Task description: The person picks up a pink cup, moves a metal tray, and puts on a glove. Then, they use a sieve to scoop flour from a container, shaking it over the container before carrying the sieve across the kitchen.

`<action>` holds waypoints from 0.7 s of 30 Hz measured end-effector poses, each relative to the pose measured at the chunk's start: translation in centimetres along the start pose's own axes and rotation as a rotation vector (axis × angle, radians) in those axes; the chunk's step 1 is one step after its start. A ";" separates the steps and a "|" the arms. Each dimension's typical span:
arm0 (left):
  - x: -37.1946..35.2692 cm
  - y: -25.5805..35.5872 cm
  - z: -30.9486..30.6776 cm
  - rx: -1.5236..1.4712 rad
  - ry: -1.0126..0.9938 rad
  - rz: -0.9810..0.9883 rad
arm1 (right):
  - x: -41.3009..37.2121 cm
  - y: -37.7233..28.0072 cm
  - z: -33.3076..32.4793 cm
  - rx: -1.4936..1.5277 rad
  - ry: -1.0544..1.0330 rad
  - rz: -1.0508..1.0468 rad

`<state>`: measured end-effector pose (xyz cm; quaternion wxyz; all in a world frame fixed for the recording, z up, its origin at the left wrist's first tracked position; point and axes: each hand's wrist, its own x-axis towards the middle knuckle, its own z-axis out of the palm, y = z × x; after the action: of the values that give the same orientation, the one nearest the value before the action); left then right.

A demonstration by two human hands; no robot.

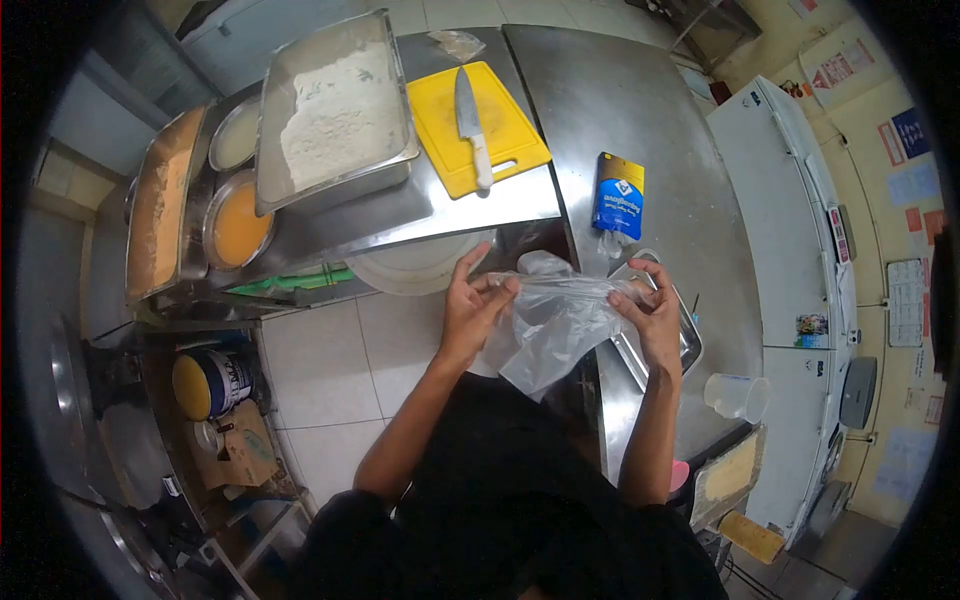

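Observation:
A clear plastic bag [545, 330] hangs between my two hands in front of my body. My left hand [475, 305] pinches its left side between thumb and fingers, with the index finger raised. On the other side my right hand [650, 310] grips the bag's gathered edge between thumb and fingers. Just beyond my right hand stands a blue and yellow packet [620, 197] on the steel table, with some clear plastic by its near end. A metal tray [690, 345] lies partly hidden under my right hand and forearm.
On the left counter, a knife [468, 110] rests on a yellow cutting board [510, 140] beside a deep metal pan [400, 165] of white flour. Bowls of orange liquid [243, 222] and pale liquid [236, 137] stand further left. A clear plastic container [737, 397] sits at the right table edge.

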<state>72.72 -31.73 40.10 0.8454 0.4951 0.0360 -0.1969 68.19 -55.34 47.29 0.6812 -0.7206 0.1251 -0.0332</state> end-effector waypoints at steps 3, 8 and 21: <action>-0.8 0.4 -1.3 -0.275 0.085 -0.106 | 0.6 1.0 0.7 0.027 0.070 0.022; -2.4 -3.1 -3.6 -0.277 -0.057 -0.206 | 0.7 4.3 2.9 0.098 0.077 0.056; -2.5 -4.6 -2.9 -0.164 0.168 -0.221 | -1.4 10.1 2.3 -0.384 0.420 -0.218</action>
<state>69.12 -30.47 35.47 0.8503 0.4319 0.1767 -0.2433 65.99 -53.24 37.34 0.4840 -0.8228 0.1890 -0.2302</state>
